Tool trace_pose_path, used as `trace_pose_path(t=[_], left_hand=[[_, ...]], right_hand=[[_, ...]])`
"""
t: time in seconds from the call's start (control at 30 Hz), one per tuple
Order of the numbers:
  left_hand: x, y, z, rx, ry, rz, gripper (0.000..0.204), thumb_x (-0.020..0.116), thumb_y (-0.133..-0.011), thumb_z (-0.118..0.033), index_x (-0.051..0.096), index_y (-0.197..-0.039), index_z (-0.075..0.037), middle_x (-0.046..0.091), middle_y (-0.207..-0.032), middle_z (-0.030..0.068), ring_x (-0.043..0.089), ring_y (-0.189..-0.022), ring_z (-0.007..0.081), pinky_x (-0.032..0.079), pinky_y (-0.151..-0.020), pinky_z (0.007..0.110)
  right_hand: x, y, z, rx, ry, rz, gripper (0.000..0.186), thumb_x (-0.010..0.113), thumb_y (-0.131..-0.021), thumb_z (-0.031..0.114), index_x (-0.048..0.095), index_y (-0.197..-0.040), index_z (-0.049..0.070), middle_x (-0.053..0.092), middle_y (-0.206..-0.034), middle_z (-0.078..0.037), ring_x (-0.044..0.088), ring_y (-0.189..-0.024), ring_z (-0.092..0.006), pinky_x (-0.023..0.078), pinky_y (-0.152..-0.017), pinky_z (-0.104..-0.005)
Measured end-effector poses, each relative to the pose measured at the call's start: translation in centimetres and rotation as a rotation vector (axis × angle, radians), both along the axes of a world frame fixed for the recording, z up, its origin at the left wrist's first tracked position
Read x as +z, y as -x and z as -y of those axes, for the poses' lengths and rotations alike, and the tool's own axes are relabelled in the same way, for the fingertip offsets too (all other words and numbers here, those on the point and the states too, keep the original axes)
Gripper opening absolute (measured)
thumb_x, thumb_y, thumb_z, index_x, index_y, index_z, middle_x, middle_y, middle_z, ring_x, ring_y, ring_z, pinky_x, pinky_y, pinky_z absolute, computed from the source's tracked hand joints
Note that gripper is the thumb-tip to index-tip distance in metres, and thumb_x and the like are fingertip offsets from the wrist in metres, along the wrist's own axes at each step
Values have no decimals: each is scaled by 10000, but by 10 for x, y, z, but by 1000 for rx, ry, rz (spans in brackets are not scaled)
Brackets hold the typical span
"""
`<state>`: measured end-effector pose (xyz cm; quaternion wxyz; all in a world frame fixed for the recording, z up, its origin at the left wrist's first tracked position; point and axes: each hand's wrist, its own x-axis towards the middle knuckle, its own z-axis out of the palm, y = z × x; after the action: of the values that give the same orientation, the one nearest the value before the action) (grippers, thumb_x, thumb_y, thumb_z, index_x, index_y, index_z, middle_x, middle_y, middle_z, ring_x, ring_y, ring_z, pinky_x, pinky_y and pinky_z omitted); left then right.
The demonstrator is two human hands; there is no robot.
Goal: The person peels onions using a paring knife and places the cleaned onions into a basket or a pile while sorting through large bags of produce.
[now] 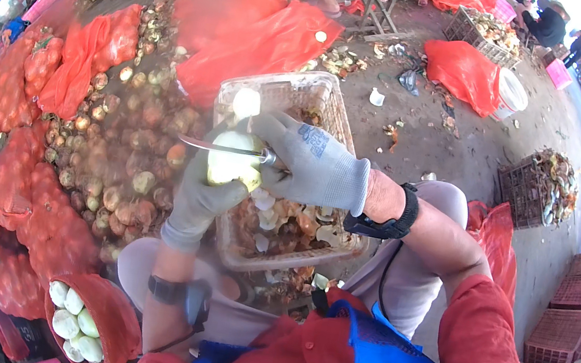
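Observation:
In my gloved left hand [196,200] sits a pale peeled onion [227,169], fingers wrapped round its lower and left side. My gloved right hand [294,157] grips a knife [223,148] by its handle, and the thin blade lies crosswise over the onion. A bright white piece [247,103] shows just beyond the blade by my right fingers; whether it belongs to the onion I cannot tell. Below both hands stands a pale plastic crate [282,82] holding onion skins and trimmings [299,223].
Loose unpeeled onions [140,183] cover the ground to the left, beside full red mesh sacks [57,219]. A red sack of peeled onions [119,310] stands by my left arm. Right lie a crate of peelings [535,188], a white bucket [510,95] and stacked crates [558,330]. Several people work farther off.

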<state>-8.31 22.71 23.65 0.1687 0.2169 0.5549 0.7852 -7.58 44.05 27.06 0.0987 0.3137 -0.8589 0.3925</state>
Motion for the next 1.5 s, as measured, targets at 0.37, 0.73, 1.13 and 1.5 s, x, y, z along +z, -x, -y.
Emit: trace_pose_path(t=[0.37, 0.73, 1.13, 1.5], left_hand=[[-15, -1, 0, -93, -269, 200, 820, 767, -815, -310, 421, -1467, 46, 660, -1246, 219, 709, -1071, 321, 617, -910, 421], [-16, 3, 6, 210, -392, 163, 677, 675, -941, -287, 434, -1495, 20, 607, -1343, 133, 643, -1172, 236, 565, -940, 378], [-17, -1, 23, 426, 444, -451, 369, 699, -926, -74, 615, -1278, -2, 708, -1065, 86, 699, -965, 210, 569, -778, 327], [-14, -1, -7, 71, -375, 115, 987, 728, -861, -636, 345, -1561, -55, 527, -1451, 106, 552, -1306, 237, 452, -1117, 399]], right_hand=[[32, 12, -12, 5, 86, 300, 224, 591, -896, 91, 628, -1105, 18, 641, -774, -134, 665, -704, -212, 525, -677, -367], [11, 14, 15, -29, 298, 377, 185, 593, -927, 60, 637, -1106, 66, 545, -741, 61, 458, -633, -13, 388, -554, -219], [0, 15, 0, -16, 332, 347, 452, 656, -982, 438, 658, -1149, 18, 631, -801, -123, 639, -763, -180, 525, -732, -362], [20, -4, 20, -173, 201, 478, 260, 683, -985, 243, 619, -1150, 52, 636, -854, -49, 614, -782, -84, 500, -666, -279]])
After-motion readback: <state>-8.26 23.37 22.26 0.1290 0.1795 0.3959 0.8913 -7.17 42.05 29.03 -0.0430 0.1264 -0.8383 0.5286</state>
